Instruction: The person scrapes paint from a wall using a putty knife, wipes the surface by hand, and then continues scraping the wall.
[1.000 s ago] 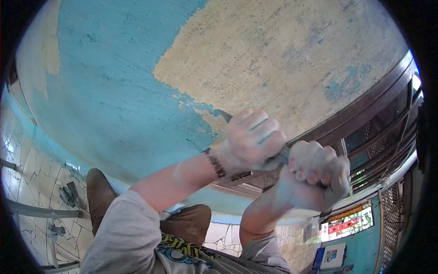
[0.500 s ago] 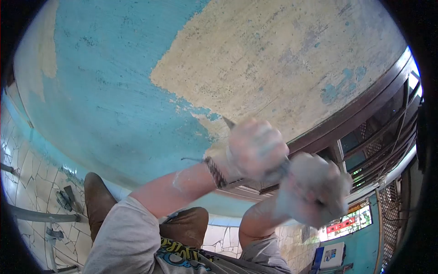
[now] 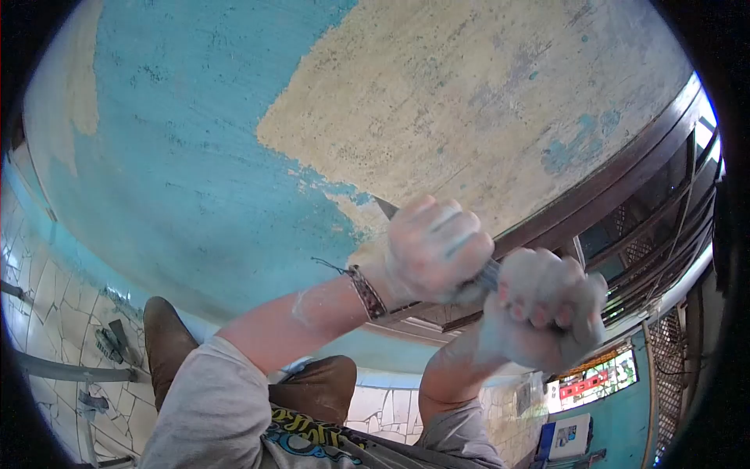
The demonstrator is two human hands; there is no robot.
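Both my hands grip a scraper [image 3: 489, 275], whose pointed metal blade meets the wall [image 3: 375, 141] by the ragged edge between blue paint and bare beige plaster. Nearer the blade, my left hand [image 3: 439, 248] is closed around the tool, with a braided bracelet on its wrist. My right hand [image 3: 544, 306] is closed at the rear of the handle, fingers curled. Pale dust coats both hands. Most of the handle is hidden inside the fists; a dark piece shows between them.
A dark wooden window frame [image 3: 594, 195] with slats runs along the right. Below left is a tiled floor [image 3: 58, 313], with a grey metal bar [image 3: 74, 368] and a brush-like tool [image 3: 109, 344]. A blue-and-white box [image 3: 564, 439] stands at lower right.
The blade tip has shifted slightly left and up along the wall. My right hand has risen a little and turned, its curled fingers now clearer. Both hands keep their grip.
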